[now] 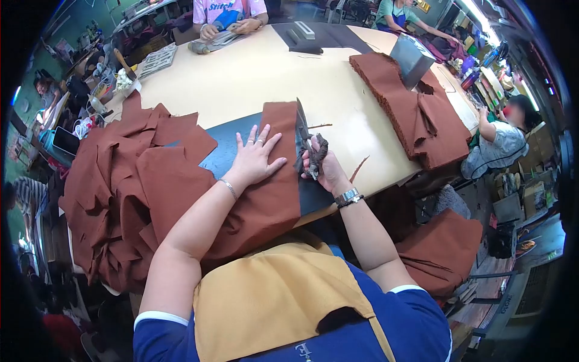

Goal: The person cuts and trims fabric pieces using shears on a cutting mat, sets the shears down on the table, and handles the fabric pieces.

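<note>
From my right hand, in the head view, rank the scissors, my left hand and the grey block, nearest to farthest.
1. Scissors: held in the right hand.
2. Left hand: to its left, flat on brown fabric.
3. Grey block: farther off, right, on the fabric stack.

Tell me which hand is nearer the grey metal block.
Right. The right hand, holding scissors, is below and left of the grey metal block in the picture; the left hand, flat on brown cloth, is farther left.
</note>
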A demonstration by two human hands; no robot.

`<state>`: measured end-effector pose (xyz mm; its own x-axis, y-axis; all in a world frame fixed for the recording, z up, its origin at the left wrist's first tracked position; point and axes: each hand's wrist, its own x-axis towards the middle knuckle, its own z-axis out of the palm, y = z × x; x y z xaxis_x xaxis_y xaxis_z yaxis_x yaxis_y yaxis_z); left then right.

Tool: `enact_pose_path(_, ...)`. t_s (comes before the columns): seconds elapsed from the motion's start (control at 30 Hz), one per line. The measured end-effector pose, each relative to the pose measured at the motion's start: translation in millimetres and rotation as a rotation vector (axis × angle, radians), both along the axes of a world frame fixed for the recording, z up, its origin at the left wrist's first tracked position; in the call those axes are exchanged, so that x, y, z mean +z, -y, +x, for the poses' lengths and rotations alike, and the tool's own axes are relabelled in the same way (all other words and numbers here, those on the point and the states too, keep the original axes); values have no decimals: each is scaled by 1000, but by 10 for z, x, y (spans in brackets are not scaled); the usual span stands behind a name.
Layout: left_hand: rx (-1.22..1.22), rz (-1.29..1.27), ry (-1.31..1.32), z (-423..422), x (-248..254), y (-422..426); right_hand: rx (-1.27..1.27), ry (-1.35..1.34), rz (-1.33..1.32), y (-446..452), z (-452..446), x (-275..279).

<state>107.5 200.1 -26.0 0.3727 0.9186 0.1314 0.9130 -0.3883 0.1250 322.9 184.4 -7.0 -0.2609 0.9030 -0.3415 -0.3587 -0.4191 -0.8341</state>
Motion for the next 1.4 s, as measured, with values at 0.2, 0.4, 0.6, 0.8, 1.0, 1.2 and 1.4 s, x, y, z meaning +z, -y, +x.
enact_pose_path(0.2,-37,6,3,-19,11,36,8,-35,-16,-38,-1,-17)
enact_pose_path(0.4,-48,4,14,-19,18,41,-27,-24,-42,-44,6,-30)
enact_pose_path(0.6,-46,12,14,-12,24,49,4,-3,14,-25,15,-21)
enact_pose_path(0.8,-44,22,17,-12,23,47,5,-66,-18,-29,19,-2)
enact_pose_path(1.0,-27,-10,33,4,63,58,25,-67,-25,-35,21,-9)
enact_pose_path(1.2,-25,-9,27,4,57,56,23,-58,9,-27,18,0)
enact_pose_path(1.4,-25,-13,35,4,62,58,10,-29,28,-16,12,-21)
